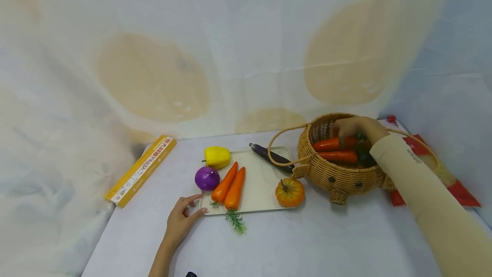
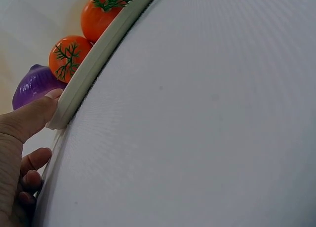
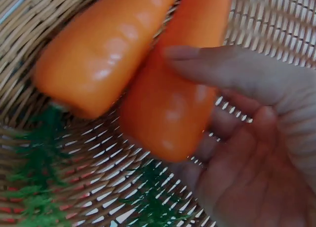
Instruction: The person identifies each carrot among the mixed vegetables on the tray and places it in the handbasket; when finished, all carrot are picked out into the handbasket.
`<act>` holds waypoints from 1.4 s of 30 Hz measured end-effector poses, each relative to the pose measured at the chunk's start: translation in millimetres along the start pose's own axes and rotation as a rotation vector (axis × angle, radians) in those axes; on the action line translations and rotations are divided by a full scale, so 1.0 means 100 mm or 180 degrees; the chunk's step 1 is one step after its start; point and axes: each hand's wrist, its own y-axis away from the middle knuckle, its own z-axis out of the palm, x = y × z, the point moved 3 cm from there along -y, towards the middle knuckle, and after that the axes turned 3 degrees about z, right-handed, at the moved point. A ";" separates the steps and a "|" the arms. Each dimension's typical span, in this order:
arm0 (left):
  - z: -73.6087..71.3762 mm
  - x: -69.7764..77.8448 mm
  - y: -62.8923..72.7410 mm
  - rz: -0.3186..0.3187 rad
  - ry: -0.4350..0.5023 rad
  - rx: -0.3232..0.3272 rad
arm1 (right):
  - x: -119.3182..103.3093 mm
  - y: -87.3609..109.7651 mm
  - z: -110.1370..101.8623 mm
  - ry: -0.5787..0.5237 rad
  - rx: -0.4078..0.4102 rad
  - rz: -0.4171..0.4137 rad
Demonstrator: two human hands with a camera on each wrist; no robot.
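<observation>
My right hand [image 1: 347, 128] reaches into a wicker basket [image 1: 326, 172]. In the right wrist view it grips a carrot [image 3: 170, 116], thumb on top and fingers behind; a second carrot [image 3: 98, 59] with green leaves lies alongside. My left hand [image 1: 180, 219] holds the near left corner of a cream tray [image 1: 259, 191], its thumb [image 2: 37, 113] on the rim in the left wrist view. On the tray are two carrots [image 1: 235, 189], a purple onion [image 1: 207, 178], a yellow bell pepper [image 1: 217, 157], an eggplant [image 1: 265, 152] and a small pumpkin [image 1: 290, 192].
A long yellow box [image 1: 140, 172] lies at the table's left edge. Behind the basket, at the right, is a red bag [image 1: 459, 191]. The basket's left handle [image 1: 274, 140] arches over the eggplant. Dark green produce [image 1: 365, 157] sits inside the basket, partly hidden by the right arm.
</observation>
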 end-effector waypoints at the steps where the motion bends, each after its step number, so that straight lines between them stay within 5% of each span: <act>1: 0.00 0.01 0.01 -0.0001 0.0010 -0.0004 | 0.01 0.00 0.01 -0.0008 -0.0009 -0.0049; 13: -0.01 0.03 -0.01 0.0048 -0.0012 0.0052 | -0.20 0.02 -0.07 0.0056 0.0274 -0.0205; 23: 0.00 0.01 -0.08 0.0165 -0.0113 0.0149 | -1.13 0.44 -0.21 0.0361 0.0956 -0.0569; 31: 0.07 0.04 -0.19 0.0183 -0.0085 0.0077 | -1.79 0.44 0.40 -0.0266 0.1667 -0.0772; 36: 0.08 0.05 -0.25 0.0189 -0.0069 0.0070 | -2.11 0.10 0.94 -0.0618 0.1758 -0.0768; 42: 0.12 0.07 -0.28 0.0193 -0.0027 0.0052 | -2.20 -0.43 1.51 -0.1218 0.1792 -0.0378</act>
